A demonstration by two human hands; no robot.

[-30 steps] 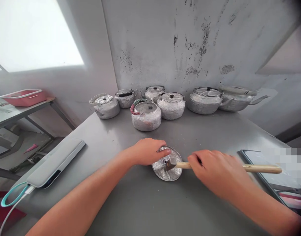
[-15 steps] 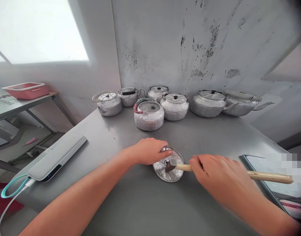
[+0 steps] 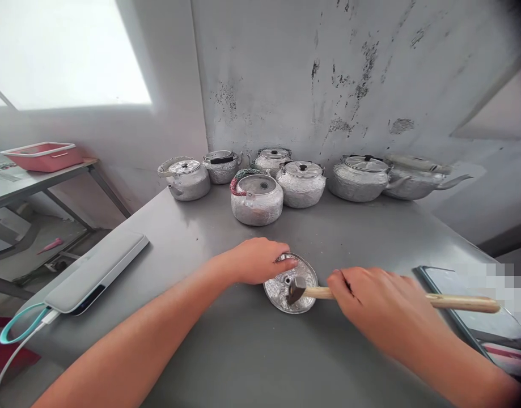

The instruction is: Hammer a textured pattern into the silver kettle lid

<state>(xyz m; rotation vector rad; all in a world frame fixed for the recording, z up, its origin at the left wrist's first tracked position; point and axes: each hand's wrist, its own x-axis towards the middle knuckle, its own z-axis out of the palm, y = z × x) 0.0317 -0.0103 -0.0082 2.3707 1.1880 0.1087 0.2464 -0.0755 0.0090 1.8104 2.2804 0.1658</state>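
A round hammered-metal kettle lid lies upside down on the grey table. My left hand rests on its left rim, fingers curled and pressing it down. My right hand is wrapped round the wooden handle of a small hammer, whose metal head sits over the lid's centre. The handle sticks out to the right past my wrist. A lidless kettle with a red-and-green wrapped handle stands just behind the lid.
Several silver kettles line the stained wall at the back. A white power bank with a teal cable lies at the table's left edge. A dark tablet lies at the right. A red tray sits on another table, far left.
The hammer head has shifted slightly down and left over the lid. My left hand stays on the lid's rim. The view moved a little.
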